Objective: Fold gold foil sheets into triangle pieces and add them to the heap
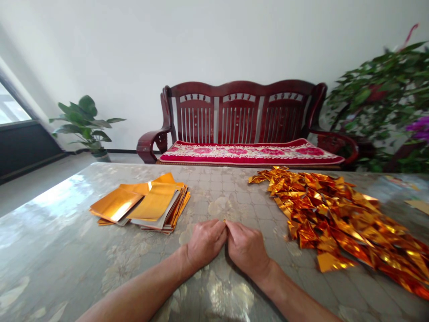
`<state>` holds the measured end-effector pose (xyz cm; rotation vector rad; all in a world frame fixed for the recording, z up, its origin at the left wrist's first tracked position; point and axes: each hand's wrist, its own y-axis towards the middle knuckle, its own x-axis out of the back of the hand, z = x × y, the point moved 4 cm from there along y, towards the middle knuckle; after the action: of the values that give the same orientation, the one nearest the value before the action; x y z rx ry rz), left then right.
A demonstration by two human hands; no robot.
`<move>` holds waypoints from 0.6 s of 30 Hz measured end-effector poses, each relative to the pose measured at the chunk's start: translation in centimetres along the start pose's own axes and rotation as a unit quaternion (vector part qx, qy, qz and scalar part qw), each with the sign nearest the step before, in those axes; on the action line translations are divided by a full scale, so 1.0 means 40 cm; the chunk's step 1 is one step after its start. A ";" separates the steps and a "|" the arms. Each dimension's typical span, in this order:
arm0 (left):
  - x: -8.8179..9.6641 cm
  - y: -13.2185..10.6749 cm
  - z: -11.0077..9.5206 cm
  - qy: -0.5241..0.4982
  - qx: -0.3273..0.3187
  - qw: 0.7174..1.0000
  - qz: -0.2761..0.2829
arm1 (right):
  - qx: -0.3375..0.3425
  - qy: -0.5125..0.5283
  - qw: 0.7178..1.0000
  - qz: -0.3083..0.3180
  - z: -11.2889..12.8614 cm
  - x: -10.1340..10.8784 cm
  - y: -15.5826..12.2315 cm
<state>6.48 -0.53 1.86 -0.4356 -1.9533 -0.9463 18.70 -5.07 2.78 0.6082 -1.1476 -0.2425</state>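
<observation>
My left hand and my right hand meet at the middle of the table, both closed with the fingers curled in. Between their touching thumbs and fingertips a tiny sliver of gold foil paper peeks out; the rest is covered by the hands. Left of them lies a loose stack of flat gold foil paper sheets, some showing pale backs. A large heap of folded gold foil paper pieces spreads over the right side, apart from my right hand.
A glossy, flower-patterned cover lies over the table. Clear plastic bags rest at the far right. Behind the table stands a dark red wooden bench with a red patterned cushion. Potted plants flank it.
</observation>
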 end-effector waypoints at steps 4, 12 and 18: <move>0.001 0.005 0.032 -0.080 0.041 0.996 0.004 | -0.032 0.049 0.998 -0.005 -0.034 0.002 0.006; 0.008 0.007 0.081 -0.157 0.102 0.982 -0.032 | -0.105 0.115 0.988 0.016 -0.081 0.000 0.007; 0.015 0.002 0.083 -0.144 0.092 0.985 -0.029 | -0.096 0.147 0.984 0.035 -0.075 0.033 0.020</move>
<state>4.31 2.01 1.39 -0.4293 -2.3031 -0.7617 21.86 -4.08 3.44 0.4165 -0.8472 -0.1924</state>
